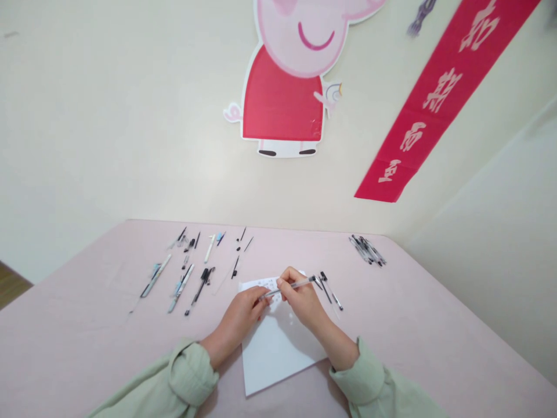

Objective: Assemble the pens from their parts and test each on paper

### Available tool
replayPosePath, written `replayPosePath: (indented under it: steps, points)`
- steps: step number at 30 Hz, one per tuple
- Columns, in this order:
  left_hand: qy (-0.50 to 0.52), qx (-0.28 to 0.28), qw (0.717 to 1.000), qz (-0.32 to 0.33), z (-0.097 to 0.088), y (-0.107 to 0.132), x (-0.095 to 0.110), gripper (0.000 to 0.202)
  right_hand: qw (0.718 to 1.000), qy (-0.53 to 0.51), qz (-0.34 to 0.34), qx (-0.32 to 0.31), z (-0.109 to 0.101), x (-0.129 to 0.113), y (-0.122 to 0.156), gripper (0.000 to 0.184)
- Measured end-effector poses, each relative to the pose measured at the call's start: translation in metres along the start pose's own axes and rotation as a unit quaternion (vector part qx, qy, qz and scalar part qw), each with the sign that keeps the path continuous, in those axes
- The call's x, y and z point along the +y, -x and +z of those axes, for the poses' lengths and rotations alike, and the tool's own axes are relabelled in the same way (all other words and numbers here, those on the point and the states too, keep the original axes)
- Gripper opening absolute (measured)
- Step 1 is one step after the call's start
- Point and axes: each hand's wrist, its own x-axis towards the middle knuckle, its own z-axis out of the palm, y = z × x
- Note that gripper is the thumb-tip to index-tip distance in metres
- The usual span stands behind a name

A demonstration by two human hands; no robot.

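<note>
Holding a clear-barrelled pen (pixel 300 284) above white paper (pixel 272 360)

The clear-barrelled pen is over the upper part of the white paper, slanted, with its dark end pointing to the right. The right hand (pixel 300 299) pinches the barrel between thumb and fingers. The left hand (pixel 246 309) has its fingertips closed at the other end; if they hold also a small part there, I cannot tell.

I judge this pen to be light and stiff, probably of smooth plastic, so it can easily roll between the fingers. The middle of the barrel seems the safest place for taking hold; the thin ends may be more fragile.

Just beside the paper, at right, lie a few slim pens (pixel 332 290) on the pink surface (pixel 87 331); farther right, a pen heap (pixel 368 251). At left are a black pen (pixel 200 288), a grey-and-white pen (pixel 155 277) and small loose parts.
</note>
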Motion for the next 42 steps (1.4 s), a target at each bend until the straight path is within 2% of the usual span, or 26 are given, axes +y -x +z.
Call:
replayPosePath:
  steps: [5, 9, 11, 13, 17, 19, 28, 35, 39, 42]
  points:
    - [0.015, 0.003, 1.0, 0.018, 0.002, 0.001, -0.004, 0.023, 0.998, 0.045, -0.021, -0.025, 0.004, 0.004, 0.001, 0.019]
    - [0.058, 0.021, 0.998, -0.013, 0.001, 0.003, -0.007, 0.023, 0.994, -0.073, 0.064, -0.052, 0.003, 0.016, -0.006, 0.027]
    - [0.075, 0.007, 0.997, -0.016, -0.001, 0.004, -0.007, 0.023, 0.981, -0.146, 0.11, -0.058, 0.0, 0.021, -0.009, 0.036]
    - [0.08, -0.009, 0.997, -0.016, -0.003, 0.004, -0.005, 0.027, 0.973, -0.186, 0.129, -0.039, -0.003, 0.024, -0.011, 0.044]
    - [0.111, -0.008, 0.993, -0.041, -0.004, 0.004, -0.003, 0.034, 0.973, -0.205, 0.095, 0.054, -0.007, 0.028, -0.013, 0.045]
    - [0.126, -0.01, 0.99, -0.058, -0.003, 0.005, -0.002, 0.037, 0.97, -0.213, 0.087, 0.078, -0.006, 0.029, -0.013, 0.044]
    - [0.136, -0.011, 0.989, -0.061, -0.004, 0.007, 0.001, 0.043, 0.956, -0.256, 0.119, 0.08, 0.003, 0.035, -0.013, 0.043]
    - [0.123, 0.024, 0.99, -0.069, 0.0, 0.011, 0.004, 0.042, 0.937, -0.311, 0.131, 0.092, 0.016, 0.036, -0.013, 0.044]
    - [0.111, 0.024, 0.991, -0.075, 0.001, 0.013, 0.002, 0.043, 0.927, -0.336, 0.148, 0.074, 0.022, 0.037, -0.009, 0.045]
    - [0.124, 0.028, 0.989, -0.071, 0.001, 0.011, 0.002, 0.045, 0.933, -0.332, 0.136, 0.042, 0.019, 0.033, -0.01, 0.043]
